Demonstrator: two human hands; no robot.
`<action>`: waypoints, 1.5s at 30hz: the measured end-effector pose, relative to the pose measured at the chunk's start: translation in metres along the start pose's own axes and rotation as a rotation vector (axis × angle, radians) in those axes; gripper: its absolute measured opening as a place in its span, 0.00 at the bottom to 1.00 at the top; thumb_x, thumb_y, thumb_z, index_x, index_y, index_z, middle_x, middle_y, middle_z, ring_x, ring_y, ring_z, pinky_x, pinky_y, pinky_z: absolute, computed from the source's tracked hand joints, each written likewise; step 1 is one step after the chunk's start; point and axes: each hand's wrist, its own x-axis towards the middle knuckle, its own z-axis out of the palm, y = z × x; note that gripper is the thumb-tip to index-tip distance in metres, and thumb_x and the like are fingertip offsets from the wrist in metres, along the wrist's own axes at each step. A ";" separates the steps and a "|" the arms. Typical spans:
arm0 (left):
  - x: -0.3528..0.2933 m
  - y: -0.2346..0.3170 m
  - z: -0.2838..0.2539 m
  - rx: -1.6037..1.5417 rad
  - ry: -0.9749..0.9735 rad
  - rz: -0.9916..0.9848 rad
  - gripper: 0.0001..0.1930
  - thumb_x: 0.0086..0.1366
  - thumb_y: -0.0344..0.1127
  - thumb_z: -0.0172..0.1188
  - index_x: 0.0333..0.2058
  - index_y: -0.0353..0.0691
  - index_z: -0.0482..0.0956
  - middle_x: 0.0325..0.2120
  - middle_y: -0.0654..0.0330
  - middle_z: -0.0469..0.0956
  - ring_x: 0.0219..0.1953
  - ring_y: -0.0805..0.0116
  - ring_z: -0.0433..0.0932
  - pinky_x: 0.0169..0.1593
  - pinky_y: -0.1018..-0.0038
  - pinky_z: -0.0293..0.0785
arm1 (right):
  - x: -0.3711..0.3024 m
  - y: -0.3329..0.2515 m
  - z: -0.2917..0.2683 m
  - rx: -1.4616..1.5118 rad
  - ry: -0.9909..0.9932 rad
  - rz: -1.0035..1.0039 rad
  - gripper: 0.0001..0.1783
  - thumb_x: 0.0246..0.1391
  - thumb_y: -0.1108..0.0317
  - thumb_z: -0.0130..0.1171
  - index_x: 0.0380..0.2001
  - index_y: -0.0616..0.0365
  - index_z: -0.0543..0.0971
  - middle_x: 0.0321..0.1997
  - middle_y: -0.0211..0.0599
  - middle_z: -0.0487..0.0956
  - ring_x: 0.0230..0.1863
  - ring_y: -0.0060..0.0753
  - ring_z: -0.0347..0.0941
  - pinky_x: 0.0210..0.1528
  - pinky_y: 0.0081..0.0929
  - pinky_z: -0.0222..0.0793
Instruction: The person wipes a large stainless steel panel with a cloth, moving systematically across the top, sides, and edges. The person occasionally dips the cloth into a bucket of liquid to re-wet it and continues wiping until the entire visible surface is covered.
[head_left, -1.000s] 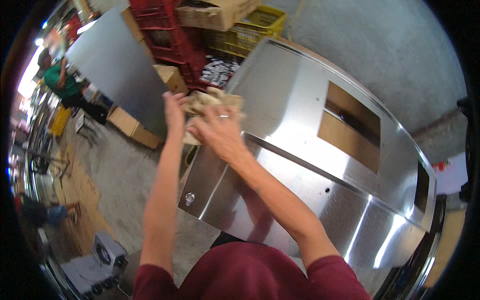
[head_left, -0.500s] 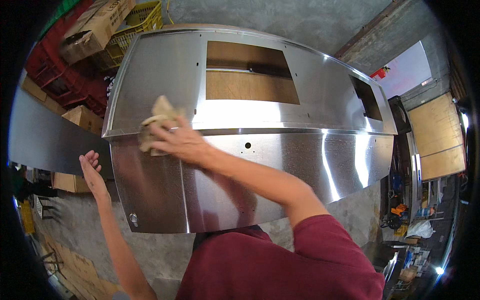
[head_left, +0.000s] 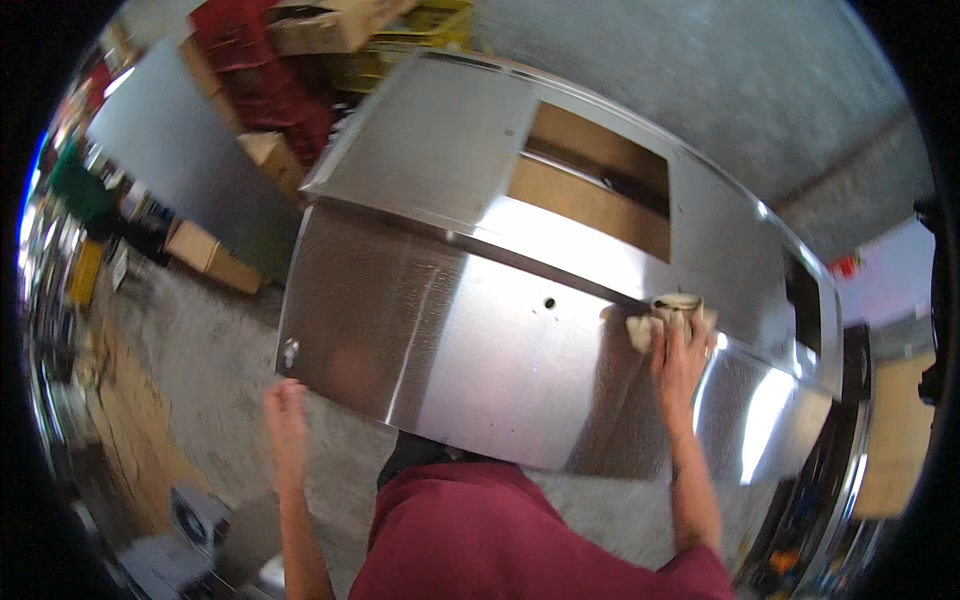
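Some streaks [head_left: 430, 290] suggest wiping is unfinished; the right hand [head_left: 682, 362] clamps cloth [head_left: 643, 332] against metal panel [head_left: 510, 360], left hand [head_left: 288, 425] loose, empty.

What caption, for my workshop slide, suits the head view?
Right hand holding a tan cloth on a shiny metal panel, the left hand near its corner.

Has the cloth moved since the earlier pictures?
Yes: the cloth has gone rightward along the metal panel, from left of its round hole to right of it.
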 end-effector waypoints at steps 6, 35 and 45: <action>-0.062 0.088 0.072 -0.480 -0.607 0.078 0.32 0.82 0.50 0.58 0.76 0.42 0.63 0.69 0.50 0.69 0.69 0.60 0.70 0.69 0.59 0.72 | 0.007 -0.240 -0.028 1.054 -0.236 0.213 0.14 0.76 0.63 0.55 0.54 0.63 0.77 0.66 0.61 0.71 0.71 0.60 0.65 0.74 0.52 0.61; 0.623 0.085 0.131 -0.586 -0.635 0.028 0.50 0.74 0.60 0.64 0.79 0.29 0.54 0.75 0.43 0.63 0.76 0.55 0.63 0.76 0.64 0.60 | 0.268 -0.515 0.151 0.260 -0.279 0.149 0.25 0.67 0.69 0.56 0.64 0.66 0.73 0.61 0.57 0.76 0.62 0.58 0.71 0.66 0.55 0.67; 0.717 0.227 0.333 -0.274 -0.510 0.309 0.42 0.74 0.67 0.50 0.70 0.35 0.68 0.62 0.29 0.71 0.68 0.31 0.69 0.72 0.46 0.63 | 0.284 -0.516 0.157 0.251 -0.350 0.123 0.28 0.66 0.69 0.54 0.68 0.64 0.70 0.62 0.58 0.75 0.61 0.58 0.71 0.65 0.56 0.64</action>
